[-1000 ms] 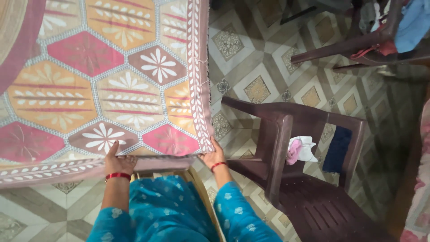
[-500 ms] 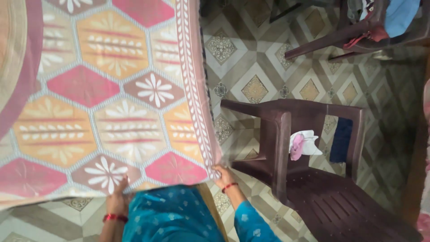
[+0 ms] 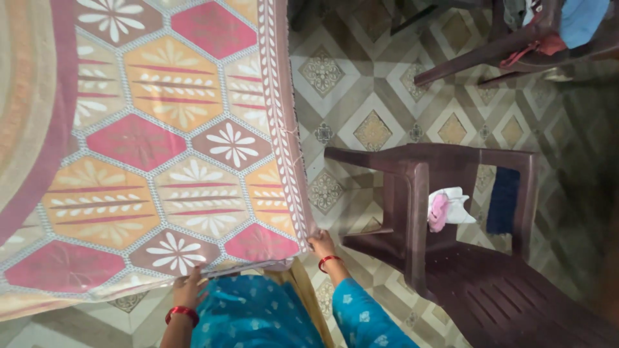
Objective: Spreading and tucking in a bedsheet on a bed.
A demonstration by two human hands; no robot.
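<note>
Two hands on near edge of big patterned cloth [image 3: 155, 148], spread out flat and filling upper left of view; hexagon pattern in pink, orange, white flowers. Cloth cut off by frame at top and left, so full size not visible. Underneath mostly hidden; only a yellowish wooden edge [image 3: 303, 287] peeking out below cloth's near right corner, can't tell what it belongs to.

Left hand [image 3: 188, 289] at near edge of cloth, left of that corner; fingers curled over hem, pinching fabric, thumb hidden. Red bangle on wrist. Right hand [image 3: 320, 243] right at cloth's near right corner, fingers closed on corner, tips tucked under fabric and not visible. Red bangle here too. Blue printed sleeves below both, forearms partly cut off at bottom.

Brown plastic chair [image 3: 464, 258] right of cloth, well apart from it, on patterned tile floor [image 3: 361, 109]; front of seat cut off at bottom right. White and pink rag [image 3: 446, 207] lying at back of seat, dark blue cloth [image 3: 504, 200] hanging over backrest. Second chair [image 3: 516, 45] beyond cloth's far right, mostly out of frame, w/ blue and red items on it, too cropped to tell apart.
</note>
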